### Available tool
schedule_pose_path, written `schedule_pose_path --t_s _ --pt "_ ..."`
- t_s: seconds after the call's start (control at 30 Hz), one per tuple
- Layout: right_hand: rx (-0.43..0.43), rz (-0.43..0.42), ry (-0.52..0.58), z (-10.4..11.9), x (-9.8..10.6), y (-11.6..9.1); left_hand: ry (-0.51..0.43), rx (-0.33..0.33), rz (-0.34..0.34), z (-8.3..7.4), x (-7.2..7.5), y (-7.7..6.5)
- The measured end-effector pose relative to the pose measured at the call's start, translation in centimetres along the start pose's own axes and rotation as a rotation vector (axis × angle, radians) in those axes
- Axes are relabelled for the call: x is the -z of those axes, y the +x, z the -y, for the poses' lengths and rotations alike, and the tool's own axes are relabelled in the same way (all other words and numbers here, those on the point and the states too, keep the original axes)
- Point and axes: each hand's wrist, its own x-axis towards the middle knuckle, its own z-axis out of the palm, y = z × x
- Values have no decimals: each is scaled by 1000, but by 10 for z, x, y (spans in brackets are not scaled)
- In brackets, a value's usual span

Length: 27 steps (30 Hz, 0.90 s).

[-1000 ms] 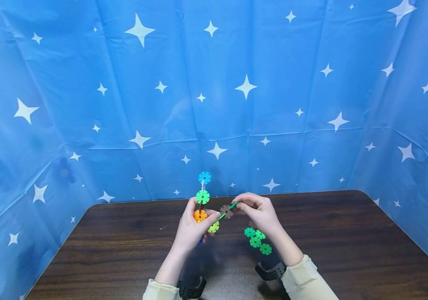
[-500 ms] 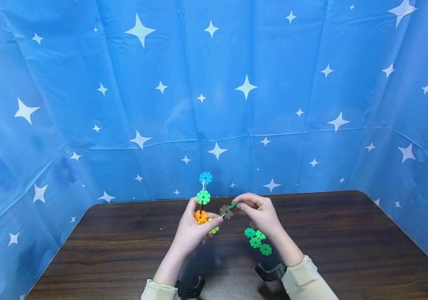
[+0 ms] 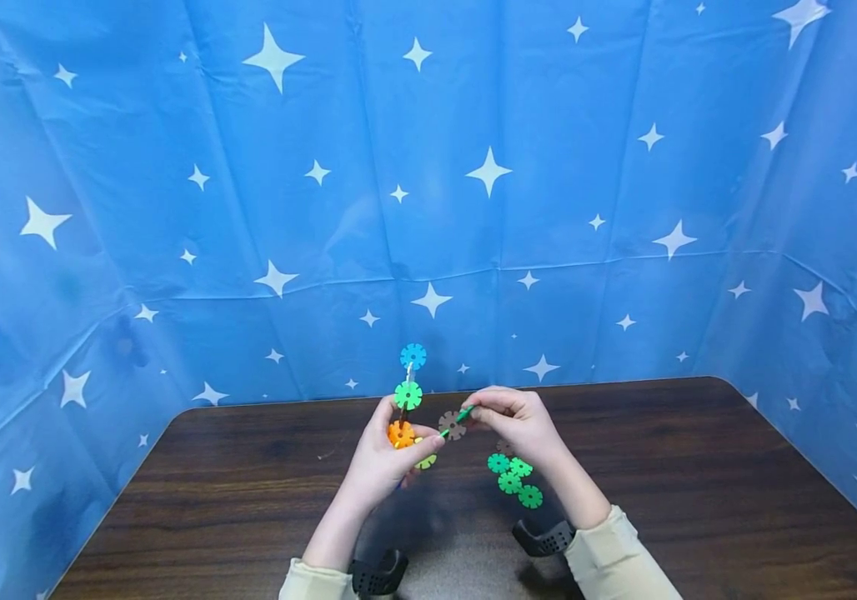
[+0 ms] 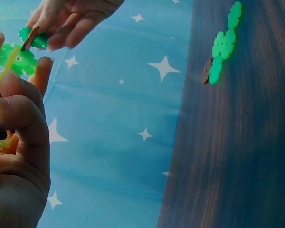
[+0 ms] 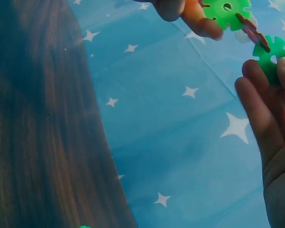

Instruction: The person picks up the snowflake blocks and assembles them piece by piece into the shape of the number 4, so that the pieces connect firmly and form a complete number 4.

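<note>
My left hand (image 3: 383,467) grips a built chain of notched plastic discs. A blue disc (image 3: 413,357) tops it, with a green disc (image 3: 408,395), an orange disc (image 3: 401,434) and a yellow disc (image 3: 426,461) lower down. Its fingers also hold a light green disc (image 4: 20,61), slotted to a brown disc (image 3: 451,426). Opposite, my right hand (image 3: 522,425) pinches a darker green disc (image 5: 266,66) between thumb and fingers. That disc meets the brown one's other edge, so the brown disc bridges both hands. The chain's lower part is mostly hidden by the left hand.
Several loose green discs (image 3: 509,482) and a brown disc (image 3: 504,448) lie on the dark wooden table (image 3: 248,500), near the right forearm. A blue star-patterned curtain (image 3: 428,225) stands behind the table's far edge. Black straps (image 3: 544,542) circle the wrists.
The left thumb has shifted slightly up and right, now covering more of the light green disc's edge. The right hand stays nearly still. The head view has tilted a little.
</note>
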Motion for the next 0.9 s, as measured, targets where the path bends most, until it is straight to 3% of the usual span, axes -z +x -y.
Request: schedule_pose_path --t_s 0.2,0.43,0.6,0.77,0.9 --pt "-51 4 -56 6 4 -1 -3 -16 -13 -1 -1 0" --pt "-194 59 -91 3 19 -8 26 -8 -20 -3 0 -2" --pt "-269 167 -143 -12 39 -19 33 -19 -42 -4 2 -2" --pt "-363 319 -264 -24 58 -34 23 -22 -42 -5 1 -2" --pt "-394 380 -363 -28 69 -46 15 -35 -37 -5 0 -1"
